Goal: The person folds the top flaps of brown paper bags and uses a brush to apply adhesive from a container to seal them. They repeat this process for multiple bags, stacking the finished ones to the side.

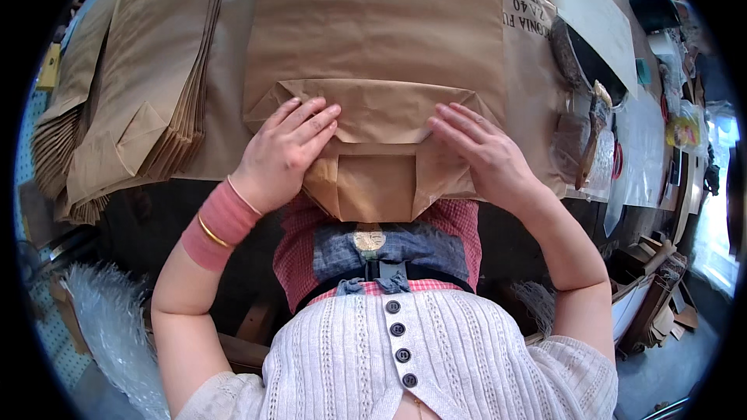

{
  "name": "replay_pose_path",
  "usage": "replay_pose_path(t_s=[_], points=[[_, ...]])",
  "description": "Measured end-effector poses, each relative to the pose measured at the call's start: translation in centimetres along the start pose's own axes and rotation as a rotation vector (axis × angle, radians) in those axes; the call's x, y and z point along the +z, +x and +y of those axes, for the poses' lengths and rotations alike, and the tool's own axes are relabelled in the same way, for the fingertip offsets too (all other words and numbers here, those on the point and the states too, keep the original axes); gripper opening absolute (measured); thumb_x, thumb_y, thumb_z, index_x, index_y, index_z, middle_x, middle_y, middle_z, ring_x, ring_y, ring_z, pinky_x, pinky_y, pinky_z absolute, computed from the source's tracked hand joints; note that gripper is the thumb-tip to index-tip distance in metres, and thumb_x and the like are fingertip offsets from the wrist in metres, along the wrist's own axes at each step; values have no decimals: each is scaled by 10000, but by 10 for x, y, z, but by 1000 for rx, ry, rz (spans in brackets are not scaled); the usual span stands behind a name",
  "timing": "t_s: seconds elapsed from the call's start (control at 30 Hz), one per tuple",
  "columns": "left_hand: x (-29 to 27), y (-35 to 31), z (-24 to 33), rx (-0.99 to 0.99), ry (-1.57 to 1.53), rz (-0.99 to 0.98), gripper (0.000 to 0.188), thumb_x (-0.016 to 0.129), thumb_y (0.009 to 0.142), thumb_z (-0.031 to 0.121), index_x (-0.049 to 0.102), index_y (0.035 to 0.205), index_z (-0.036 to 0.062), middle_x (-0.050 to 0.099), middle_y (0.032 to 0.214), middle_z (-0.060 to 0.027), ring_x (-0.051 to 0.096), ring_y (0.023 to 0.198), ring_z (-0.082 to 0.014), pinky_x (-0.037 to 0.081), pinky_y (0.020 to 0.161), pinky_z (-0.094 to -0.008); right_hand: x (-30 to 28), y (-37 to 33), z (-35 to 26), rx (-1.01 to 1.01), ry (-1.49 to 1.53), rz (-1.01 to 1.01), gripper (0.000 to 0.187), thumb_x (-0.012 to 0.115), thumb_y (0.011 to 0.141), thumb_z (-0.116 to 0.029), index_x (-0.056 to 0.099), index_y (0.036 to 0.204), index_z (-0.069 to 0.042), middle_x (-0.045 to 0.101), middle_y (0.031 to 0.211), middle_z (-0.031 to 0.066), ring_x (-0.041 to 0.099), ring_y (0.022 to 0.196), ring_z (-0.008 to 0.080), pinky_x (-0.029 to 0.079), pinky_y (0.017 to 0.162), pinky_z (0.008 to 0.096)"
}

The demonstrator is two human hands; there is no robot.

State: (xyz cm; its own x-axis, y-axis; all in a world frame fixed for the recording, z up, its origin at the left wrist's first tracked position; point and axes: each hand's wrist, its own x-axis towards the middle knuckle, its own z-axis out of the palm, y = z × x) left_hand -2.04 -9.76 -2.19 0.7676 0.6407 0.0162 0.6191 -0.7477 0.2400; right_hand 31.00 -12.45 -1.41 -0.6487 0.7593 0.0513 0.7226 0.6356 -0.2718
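A large brown paper bag (377, 23) lies flat on the table directly in front of me, its bottom end toward my body. The upper bottom flap (381, 113) is folded down toward me, while the lower flap (377, 187) spreads out past the table edge. My left hand (288, 144) rests with outstretched fingers on the left corner of the folded end. On the opposite corner, my right hand (482, 148) lies with its fingers extended and pressing on the paper. Neither hand grips anything.
To the left, fanned stacks of brown paper bags (152, 54) overhang the table edge. At the right are a brush (595, 128), a dark container (587, 54), a red-handled tool (617, 162) and a white sheet (595, 12). Clear plastic wrapping (117, 327) sits low left.
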Motion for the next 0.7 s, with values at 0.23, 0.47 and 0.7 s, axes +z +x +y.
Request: replay_pose_path(t_s=[0.23,0.47,0.7], points=[[7,-11,-18,48,-315,-80,445,558,702,43,624,1142,47,412,1455,-169,296,1404,-349,211,1159,-477,38,-31,-33,185,37,160,371,614,689,-50,616,1059,-22,586,1050,130,581,1017,310,485,885,402],[1,-24,1,-31,-270,94,266,697,672,126,608,903,31,419,1446,-171,336,1371,-392,296,1119,-480,50,-27,-21,225,176,490,184,702,695,-38,667,877,-40,625,832,85,626,787,302,515,727,401],[6,21,-22,-473,-677,255,165,698,785,72,549,778,1,580,838,-114,552,799,-291,446,740,-376,26,27,11,472,655,349,125,738,757,-100,651,769,-11,600,778,95,552,771,262,461,674,351]])
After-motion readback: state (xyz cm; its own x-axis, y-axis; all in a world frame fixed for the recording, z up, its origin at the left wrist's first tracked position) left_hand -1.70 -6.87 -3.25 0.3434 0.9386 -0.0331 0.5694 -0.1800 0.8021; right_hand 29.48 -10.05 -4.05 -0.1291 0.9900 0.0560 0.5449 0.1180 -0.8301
